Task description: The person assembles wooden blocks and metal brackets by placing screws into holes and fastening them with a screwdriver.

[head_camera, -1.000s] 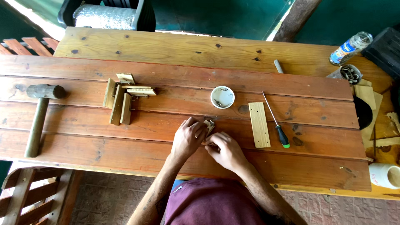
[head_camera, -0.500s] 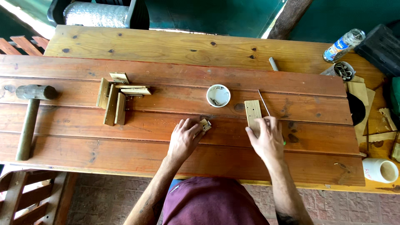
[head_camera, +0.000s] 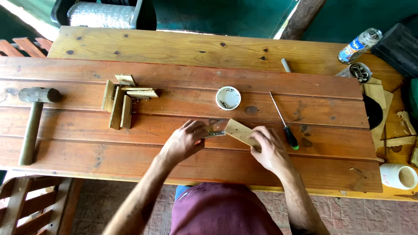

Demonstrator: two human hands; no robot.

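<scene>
My left hand (head_camera: 185, 141) pinches a small metal hinge (head_camera: 214, 133) on the wooden table (head_camera: 130, 152). My right hand (head_camera: 270, 150) grips a short pale wooden strip (head_camera: 238, 131), tilted, with its near end touching the hinge. A small white round cup (head_camera: 228, 98) holding screws sits just beyond the hands. A screwdriver with a green-tipped black handle (head_camera: 285, 126) lies to the right of the strip.
A stack of small wooden strips (head_camera: 122, 102) lies at the left middle. A mallet (head_camera: 32, 119) rests at the far left. At the right are a plastic bottle (head_camera: 359, 43), a white mug (head_camera: 400, 176), cardboard scraps (head_camera: 379, 98) and a black case (head_camera: 398, 41).
My right hand reached right to the wooden strip, picked it up and brought it back to the hinge that my left hand holds. The strip has left its place by the screwdriver.
</scene>
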